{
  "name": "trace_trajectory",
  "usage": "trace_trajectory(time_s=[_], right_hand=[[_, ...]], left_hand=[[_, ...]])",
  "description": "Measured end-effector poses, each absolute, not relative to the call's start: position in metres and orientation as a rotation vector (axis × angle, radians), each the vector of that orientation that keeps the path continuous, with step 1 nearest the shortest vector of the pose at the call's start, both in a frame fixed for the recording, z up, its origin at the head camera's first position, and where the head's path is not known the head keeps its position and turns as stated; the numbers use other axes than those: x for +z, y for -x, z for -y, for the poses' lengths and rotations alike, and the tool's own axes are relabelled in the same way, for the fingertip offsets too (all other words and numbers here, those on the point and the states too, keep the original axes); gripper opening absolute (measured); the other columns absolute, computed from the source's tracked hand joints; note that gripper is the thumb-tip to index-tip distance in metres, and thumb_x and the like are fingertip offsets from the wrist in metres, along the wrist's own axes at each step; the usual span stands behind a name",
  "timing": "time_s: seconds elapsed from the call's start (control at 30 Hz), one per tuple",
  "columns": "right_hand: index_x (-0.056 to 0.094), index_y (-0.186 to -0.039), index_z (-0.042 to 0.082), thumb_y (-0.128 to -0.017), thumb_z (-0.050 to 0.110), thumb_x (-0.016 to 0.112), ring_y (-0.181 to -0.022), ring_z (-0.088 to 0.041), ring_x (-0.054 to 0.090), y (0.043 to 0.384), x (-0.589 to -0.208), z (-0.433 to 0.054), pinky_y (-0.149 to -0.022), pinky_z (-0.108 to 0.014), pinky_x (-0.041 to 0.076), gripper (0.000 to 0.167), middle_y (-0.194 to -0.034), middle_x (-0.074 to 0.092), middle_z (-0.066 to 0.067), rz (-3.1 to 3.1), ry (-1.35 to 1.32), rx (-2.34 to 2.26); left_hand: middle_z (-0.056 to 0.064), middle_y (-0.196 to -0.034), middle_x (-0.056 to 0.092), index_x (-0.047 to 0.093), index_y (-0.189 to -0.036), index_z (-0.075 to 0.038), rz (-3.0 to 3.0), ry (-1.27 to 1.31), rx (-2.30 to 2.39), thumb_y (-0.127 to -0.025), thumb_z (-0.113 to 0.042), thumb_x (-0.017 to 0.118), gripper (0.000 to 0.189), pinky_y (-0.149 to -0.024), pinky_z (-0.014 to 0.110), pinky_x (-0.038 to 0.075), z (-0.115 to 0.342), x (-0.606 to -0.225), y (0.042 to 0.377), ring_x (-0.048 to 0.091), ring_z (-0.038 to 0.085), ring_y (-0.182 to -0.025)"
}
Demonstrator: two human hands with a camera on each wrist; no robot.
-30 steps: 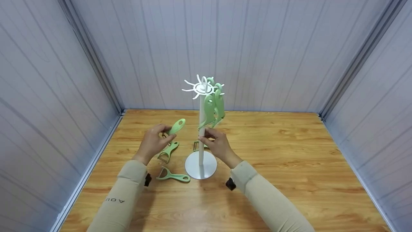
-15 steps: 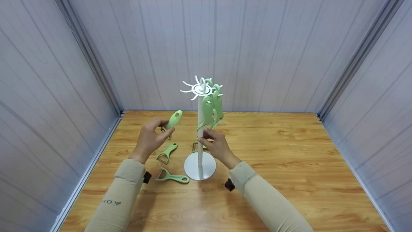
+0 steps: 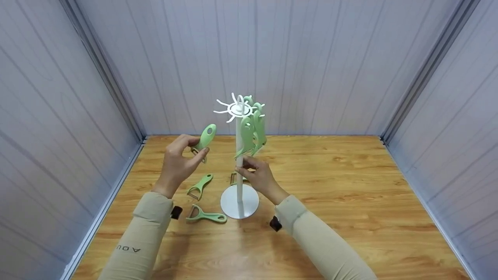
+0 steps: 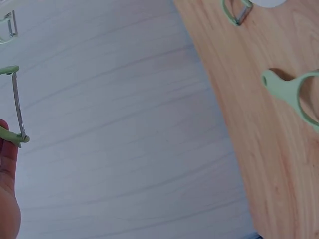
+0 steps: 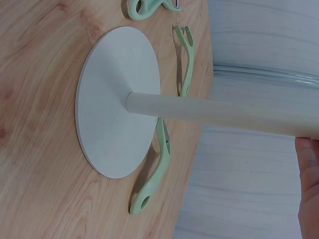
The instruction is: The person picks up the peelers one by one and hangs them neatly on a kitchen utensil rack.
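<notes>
In the head view my left hand (image 3: 179,161) pinches a green peeler (image 3: 207,136), its holed handle end pointing up. The blade of that peeler shows at the edge of the left wrist view. My right hand (image 3: 258,175) grips the white post of a stand (image 3: 239,184) between thumb and fingers. Curved hooks ring the stand's top (image 3: 240,110). Several green peelers (image 3: 246,134) hang from the hooks on the right side, partly covering one another. The held peeler is left of the stand, apart from the hooks.
On the wooden table (image 3: 330,194) left of the stand lie a green peeler (image 3: 200,187) and, nearer, a second peeler (image 3: 212,217). Another peeler (image 5: 154,174) lies behind the round white base (image 5: 114,144). Pale panels (image 3: 194,70) enclose the table.
My left hand has lifted the peeler up and slightly left, away from the peeler lying below it. My right hand has stayed on the post. The head view has shifted slightly.
</notes>
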State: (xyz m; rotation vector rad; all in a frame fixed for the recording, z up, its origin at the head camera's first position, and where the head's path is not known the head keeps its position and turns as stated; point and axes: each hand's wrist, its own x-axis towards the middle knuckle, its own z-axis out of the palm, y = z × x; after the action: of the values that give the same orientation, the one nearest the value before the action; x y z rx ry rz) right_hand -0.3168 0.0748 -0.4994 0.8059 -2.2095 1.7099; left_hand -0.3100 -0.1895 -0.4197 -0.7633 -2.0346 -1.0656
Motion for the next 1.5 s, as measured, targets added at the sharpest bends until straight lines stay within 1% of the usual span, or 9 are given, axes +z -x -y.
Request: trace_trajectory(time_s=[0.2,0.37,0.47,0.67,0.77,0.97,1.17,1.33,1.5], right_hand=[[0.074,-0.114,-0.003,-0.1,0.001,0.075,-0.099,-0.029,0.078,0.318,-0.499,-0.072,-0.088,-0.032,0.066,0.014,-0.104,0.078,-0.023,2.194,-0.824,1.703],[0.075,-0.113,-0.002,-0.101,0.003,0.076,-0.096,-0.022,0.077,0.316,-0.498,-0.073,-0.084,-0.027,0.065,0.014,-0.102,0.077,-0.023,2.193,-0.802,1.74],[0.075,-0.114,-0.002,-0.101,0.005,0.076,-0.096,-0.022,0.077,0.316,-0.498,-0.074,-0.083,-0.028,0.066,0.014,-0.102,0.077,-0.022,2.199,-0.789,1.744],[0.074,-0.116,-0.003,-0.101,0.006,0.077,-0.099,-0.03,0.078,0.318,-0.499,-0.074,-0.087,-0.034,0.066,0.018,-0.104,0.078,-0.022,2.216,-0.78,1.722],[0.075,-0.116,-0.003,-0.101,0.006,0.077,-0.099,-0.031,0.078,0.317,-0.498,-0.075,-0.087,-0.035,0.067,0.017,-0.104,0.078,-0.022,2.214,-0.781,1.714],[0.074,-0.116,-0.002,-0.101,0.006,0.076,-0.1,-0.029,0.078,0.315,-0.497,-0.075,-0.086,-0.03,0.066,0.017,-0.105,0.077,-0.022,2.222,-0.767,1.741],[0.074,-0.117,-0.003,-0.102,0.006,0.075,-0.101,-0.025,0.077,0.314,-0.497,-0.075,-0.086,-0.028,0.065,0.018,-0.106,0.077,-0.022,2.24,-0.728,1.792],[0.073,-0.117,-0.003,-0.103,0.007,0.074,-0.101,-0.026,0.076,0.314,-0.496,-0.075,-0.087,-0.029,0.066,0.018,-0.106,0.077,-0.022,2.246,-0.736,1.782],[0.071,-0.118,-0.007,-0.104,0.008,0.074,-0.101,-0.025,0.076,0.314,-0.497,-0.075,-0.087,-0.03,0.066,0.021,-0.106,0.077,-0.021,2.25,-0.755,1.767]], left_hand=[[0.015,-0.097,0.076,0.078,-0.106,0.002,1.919,0.773,-1.065,-0.087,0.001,0.09,0.023,-0.087,0.021,0.055,0.185,-0.408,0.306,0.07,0.029,-0.09],[0.017,-0.096,0.075,0.077,-0.105,0.003,1.85,0.788,-1.068,-0.084,0.005,0.089,0.024,-0.091,0.017,0.053,0.181,-0.398,0.301,0.069,0.03,-0.089],[0.017,-0.096,0.075,0.076,-0.105,0.004,1.829,0.799,-1.065,-0.083,0.006,0.089,0.025,-0.092,0.017,0.053,0.179,-0.393,0.299,0.069,0.029,-0.09],[0.018,-0.096,0.074,0.075,-0.105,0.005,1.781,0.843,-1.066,-0.082,0.008,0.087,0.026,-0.09,0.016,0.054,0.175,-0.384,0.294,0.07,0.028,-0.088],[0.018,-0.096,0.074,0.075,-0.105,0.005,1.76,0.867,-1.067,-0.081,0.009,0.087,0.028,-0.09,0.016,0.054,0.172,-0.379,0.291,0.07,0.026,-0.088],[0.018,-0.096,0.074,0.075,-0.106,0.004,1.742,0.905,-1.067,-0.08,0.01,0.088,0.029,-0.088,0.016,0.054,0.166,-0.371,0.286,0.069,0.026,-0.086],[0.017,-0.097,0.074,0.075,-0.105,0.004,1.747,0.935,-1.069,-0.082,0.008,0.088,0.027,-0.088,0.017,0.055,0.159,-0.366,0.283,0.07,0.026,-0.087],[0.017,-0.098,0.074,0.075,-0.105,0.005,1.765,0.962,-1.079,-0.083,0.007,0.088,0.026,-0.088,0.017,0.056,0.154,-0.364,0.281,0.07,0.026,-0.088],[0.016,-0.098,0.073,0.075,-0.106,0.003,1.78,0.976,-1.075,-0.084,0.005,0.088,0.025,-0.085,0.017,0.055,0.151,-0.364,0.281,0.07,0.025,-0.087]])
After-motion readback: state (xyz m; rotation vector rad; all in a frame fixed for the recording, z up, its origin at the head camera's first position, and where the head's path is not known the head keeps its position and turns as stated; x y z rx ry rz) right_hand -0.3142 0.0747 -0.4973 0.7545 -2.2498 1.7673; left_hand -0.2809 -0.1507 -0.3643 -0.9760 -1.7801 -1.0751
